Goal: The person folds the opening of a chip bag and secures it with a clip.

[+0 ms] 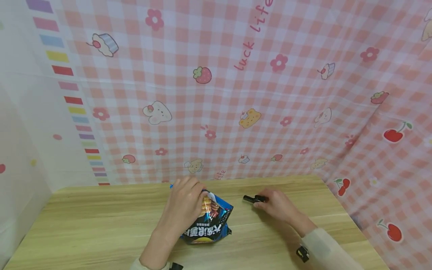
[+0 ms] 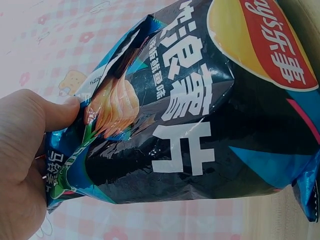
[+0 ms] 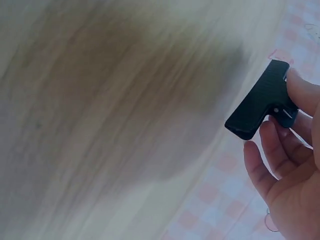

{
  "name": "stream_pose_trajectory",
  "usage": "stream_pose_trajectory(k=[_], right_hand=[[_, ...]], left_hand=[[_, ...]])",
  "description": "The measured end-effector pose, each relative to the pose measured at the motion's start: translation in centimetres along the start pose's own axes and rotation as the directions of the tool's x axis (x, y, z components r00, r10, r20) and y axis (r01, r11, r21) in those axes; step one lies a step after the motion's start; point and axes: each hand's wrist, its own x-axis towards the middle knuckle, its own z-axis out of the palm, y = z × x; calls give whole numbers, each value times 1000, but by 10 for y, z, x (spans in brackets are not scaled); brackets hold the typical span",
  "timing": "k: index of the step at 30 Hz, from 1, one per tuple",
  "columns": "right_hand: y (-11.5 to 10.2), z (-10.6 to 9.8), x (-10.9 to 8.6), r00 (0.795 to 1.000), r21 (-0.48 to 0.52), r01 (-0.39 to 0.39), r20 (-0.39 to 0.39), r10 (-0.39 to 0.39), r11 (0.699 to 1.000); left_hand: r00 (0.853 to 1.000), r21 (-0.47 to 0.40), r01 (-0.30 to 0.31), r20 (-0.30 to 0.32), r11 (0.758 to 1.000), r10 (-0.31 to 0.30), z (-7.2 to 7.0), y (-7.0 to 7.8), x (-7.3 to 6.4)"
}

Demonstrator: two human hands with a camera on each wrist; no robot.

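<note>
My left hand (image 1: 185,202) grips the top end of a black and blue bag of potato chips (image 1: 209,221), thumb on the printed face. In the left wrist view the chip bag (image 2: 185,125) looks full, with a picture of chips and large white characters; its top edge is bunched in the fingers. Off to the right, my right hand (image 1: 278,205) pinches a black bag clip (image 3: 260,102) by its short handle between thumb and fingers. The clip's long bar points toward the bag, apart from it.
A wooden table (image 1: 101,221) lies under both hands. Behind it and along the right side hangs a pink checked cloth (image 1: 222,93) with printed fruit and flowers. Dark wrist-camera parts (image 1: 302,254) show near the right sleeve.
</note>
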Motion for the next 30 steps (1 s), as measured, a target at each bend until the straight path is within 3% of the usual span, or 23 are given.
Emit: stream_pose_trajectory(k=[6, 11, 22, 30], right_hand=[[-4, -4, -2, 996, 93, 65, -60, -60, 994], [-15, -7, -5, 995, 182, 50, -95, -33, 982], [-46, -13, -8, 966, 259, 193, -219, -137, 946], [-64, -15, -6, 937, 243, 289, -270, -221, 926]], left_hand=[[1000, 13, 4, 9, 1000, -4, 0, 0, 0], [1000, 17, -2, 9, 1000, 2, 0, 0, 0], [1000, 12, 4, 22, 1000, -4, 0, 0, 0], [1000, 14, 11, 29, 1000, -11, -1, 1, 0]])
